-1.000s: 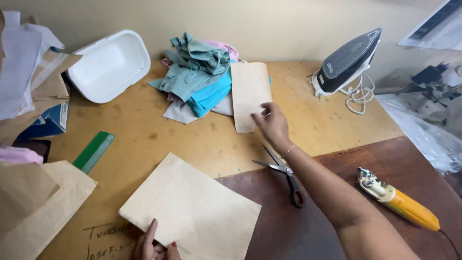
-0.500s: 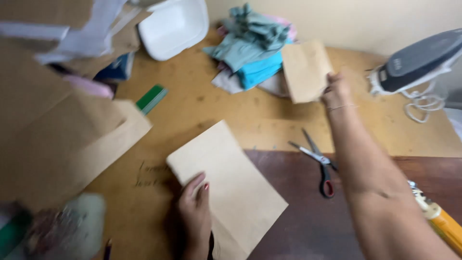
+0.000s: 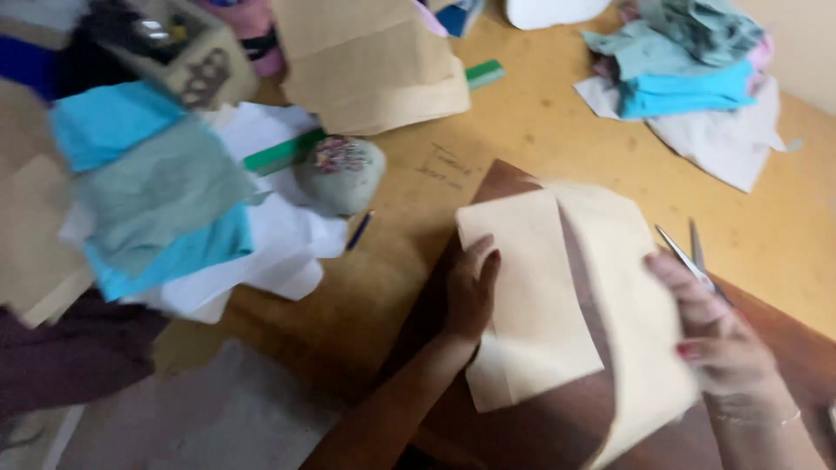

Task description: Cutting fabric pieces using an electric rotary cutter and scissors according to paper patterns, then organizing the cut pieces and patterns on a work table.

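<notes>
The left hand [image 3: 470,292] presses flat, fingers spread, on a tan paper piece [image 3: 531,296] on the worktop [image 3: 540,130]. The right hand [image 3: 710,326] grips a second tan sheet [image 3: 631,322] just right of it, overlapping its edge. Scissors [image 3: 688,252] lie beside the right hand; a fabric pile [image 3: 688,70] sits far right.

The silver scissors [image 3: 692,252] lie partly hidden behind the right hand [image 3: 723,335]. The white plastic tub [image 3: 553,10] is cut off by the top edge. The boxy clutter at upper left [image 3: 161,48] is too blurred to identify.
</notes>
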